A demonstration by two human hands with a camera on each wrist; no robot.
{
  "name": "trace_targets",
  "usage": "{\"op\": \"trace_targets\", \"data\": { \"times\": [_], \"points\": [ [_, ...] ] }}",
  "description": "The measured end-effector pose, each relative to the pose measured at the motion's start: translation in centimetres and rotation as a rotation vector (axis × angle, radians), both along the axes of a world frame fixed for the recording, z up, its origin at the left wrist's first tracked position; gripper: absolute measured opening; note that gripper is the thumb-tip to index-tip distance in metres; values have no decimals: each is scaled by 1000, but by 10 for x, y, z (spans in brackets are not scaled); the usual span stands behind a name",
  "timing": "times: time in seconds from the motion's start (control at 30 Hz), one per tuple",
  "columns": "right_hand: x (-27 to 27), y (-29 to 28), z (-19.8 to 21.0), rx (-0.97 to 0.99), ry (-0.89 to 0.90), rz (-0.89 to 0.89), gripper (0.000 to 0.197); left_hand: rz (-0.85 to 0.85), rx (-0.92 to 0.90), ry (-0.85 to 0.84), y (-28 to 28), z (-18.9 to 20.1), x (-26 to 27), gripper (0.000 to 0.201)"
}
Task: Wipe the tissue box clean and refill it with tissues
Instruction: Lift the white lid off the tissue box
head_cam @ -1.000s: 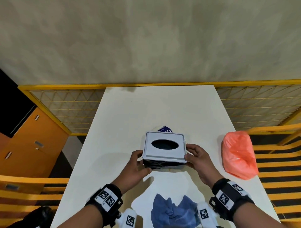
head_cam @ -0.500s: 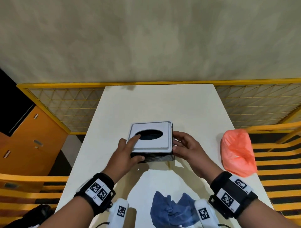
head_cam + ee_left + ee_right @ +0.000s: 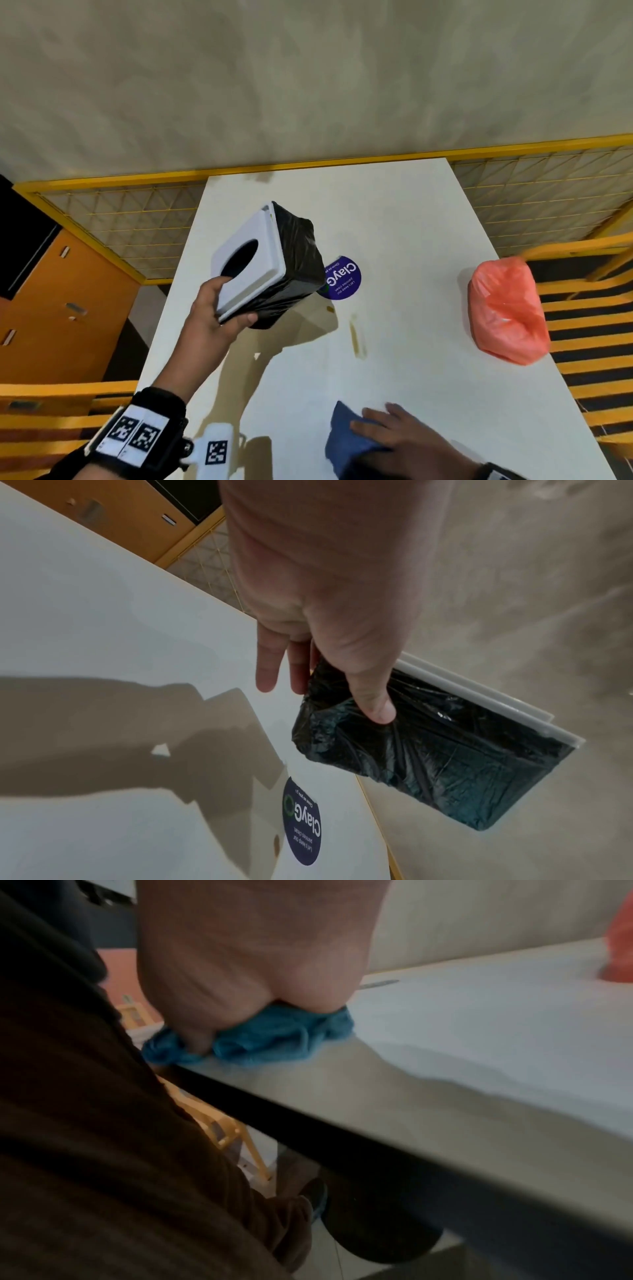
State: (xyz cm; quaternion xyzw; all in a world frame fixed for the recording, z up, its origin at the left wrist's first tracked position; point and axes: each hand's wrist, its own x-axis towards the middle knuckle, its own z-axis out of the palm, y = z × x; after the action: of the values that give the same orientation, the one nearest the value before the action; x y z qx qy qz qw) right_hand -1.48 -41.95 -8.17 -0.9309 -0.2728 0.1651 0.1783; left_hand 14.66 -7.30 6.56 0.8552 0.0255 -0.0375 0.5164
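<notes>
The tissue box, with a white lid, an oval slot and black sides, hangs tilted above the white table. My left hand holds it by its near corner, a finger in the slot and the thumb on the black side. The box shows its black wrapped side in the left wrist view. At the table's near edge my right hand grips a crumpled blue cloth; in the right wrist view the cloth bulges from under the palm. An orange plastic bag lies at the right.
A round purple sticker is on the table just right of the box. Yellow railings and wire mesh border the table. An orange cabinet stands at the left. The table's dark front edge is near my body.
My left hand has lifted the box off the table and tilted it. My right hand let go of the box and dropped back to take hold of the blue cloth.
</notes>
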Motion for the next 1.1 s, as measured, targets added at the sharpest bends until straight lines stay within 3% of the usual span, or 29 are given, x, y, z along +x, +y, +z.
{"op": "trace_targets", "data": {
  "times": [0.1, 0.2, 0.3, 0.4, 0.6, 0.73, 0.97, 1.1],
  "points": [
    [5, -24, 22, 65, -192, -153, 40, 15, -17, -7, 3, -2, 0, 63],
    [4, -45, 15, 75, -313, -366, 49, 42, -57, 10, 6, -2, 0, 63],
    [25, -35, 18, -36, -244, -609, 34, 59, -82, 38, 7, -3, 2, 64],
    [62, -6, 20, -123, -129, -733, 50, 72, -102, 53, 6, -3, 6, 65],
    [145, 67, 17, -148, -102, -587, 76, 89, -67, 61, 9, 1, 11, 66],
    [170, 120, 28, -106, -114, -383, 78, 98, -50, 46, 15, 5, 10, 63],
    [123, 156, 22, -64, -220, 225, 64, 66, -38, 7, 13, 9, 0, 62],
    [86, 124, 18, -87, -313, 384, 56, 48, -50, -10, -3, 9, -1, 61]
  ]
}}
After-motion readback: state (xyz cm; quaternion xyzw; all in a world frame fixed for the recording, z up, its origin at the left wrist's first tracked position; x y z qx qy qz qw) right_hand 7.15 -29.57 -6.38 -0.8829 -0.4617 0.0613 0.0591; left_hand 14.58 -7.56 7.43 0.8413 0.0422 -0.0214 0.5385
